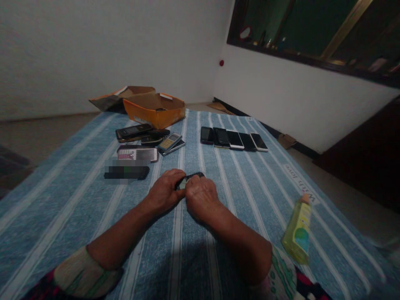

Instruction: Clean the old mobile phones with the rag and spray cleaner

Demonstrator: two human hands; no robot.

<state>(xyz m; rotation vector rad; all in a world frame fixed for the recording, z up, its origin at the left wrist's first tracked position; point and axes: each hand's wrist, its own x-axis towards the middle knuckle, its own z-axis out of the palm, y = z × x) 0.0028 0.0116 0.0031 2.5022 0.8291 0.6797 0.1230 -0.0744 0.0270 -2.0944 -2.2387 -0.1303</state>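
Passage over cloth [191,146] between stacked phones [169,142] and phone row [235,140]; bottle [297,233] obstructs right.

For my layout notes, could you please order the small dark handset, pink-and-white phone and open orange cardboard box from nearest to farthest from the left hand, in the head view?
1. Small dark handset: in the left hand.
2. Pink-and-white phone: ahead, leftward.
3. Open orange cardboard box: much farther ahead.

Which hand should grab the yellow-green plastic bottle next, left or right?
Probably the right hand: the bottle is on that side, and the left hand is farther away. Both hands are on a small dark phone, though.
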